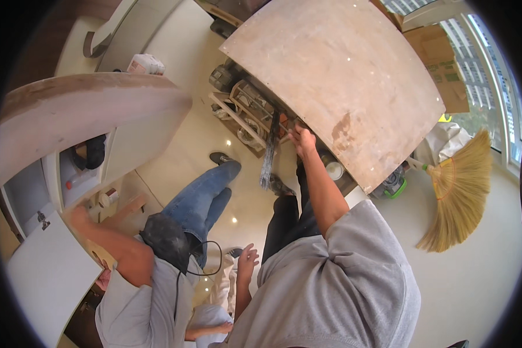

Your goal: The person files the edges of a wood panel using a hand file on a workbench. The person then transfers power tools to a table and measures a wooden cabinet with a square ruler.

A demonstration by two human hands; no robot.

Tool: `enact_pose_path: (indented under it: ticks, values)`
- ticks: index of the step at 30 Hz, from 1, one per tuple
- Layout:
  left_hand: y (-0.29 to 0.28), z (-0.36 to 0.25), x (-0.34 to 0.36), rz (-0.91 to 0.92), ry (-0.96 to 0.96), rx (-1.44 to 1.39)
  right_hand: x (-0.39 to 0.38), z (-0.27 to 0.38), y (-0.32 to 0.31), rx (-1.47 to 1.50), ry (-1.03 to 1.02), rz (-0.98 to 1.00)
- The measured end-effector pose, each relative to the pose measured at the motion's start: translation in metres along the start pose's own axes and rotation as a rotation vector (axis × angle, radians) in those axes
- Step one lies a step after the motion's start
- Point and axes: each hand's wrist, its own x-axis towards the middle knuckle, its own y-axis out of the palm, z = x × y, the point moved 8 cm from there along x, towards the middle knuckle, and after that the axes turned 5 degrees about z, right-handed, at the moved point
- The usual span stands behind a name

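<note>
My right hand (301, 140) reaches under the near edge of a stained wooden tabletop (336, 69). Its fingers are bent around something I cannot make out, partly hidden by the edge. Close to these fingers, a long, dark, paint-smeared flat bar (268, 153) slants down from an open wooden tool box (246, 113), which holds jumbled tools. Lower down, near my waist, my left hand (247, 259) hangs with its fingers apart and nothing in them.
To my left a co-worker in jeans (197, 194) leans toward a white cabinet (55, 272), with a black bag (165, 238) at the waist. A straw broom (461, 188) stands at right beside a green-trimmed power tool (393, 184). A white round tub (334, 170) sits under the tabletop.
</note>
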Motion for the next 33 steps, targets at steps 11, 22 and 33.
enact_pose_path:
  ticks: [11,22,33]
  values:
    - [-0.003,0.023,-0.009,0.008,-0.064,0.030,-0.007,-0.001,0.009,-0.171,-0.359,-0.276]
    - [0.014,-0.021,-0.008,0.028,0.033,0.064,-0.025,0.024,0.034,0.228,-0.166,-0.063]
    - [-0.002,-0.032,-0.007,-0.013,0.015,0.094,-0.015,0.015,0.032,0.113,-0.079,-0.069]
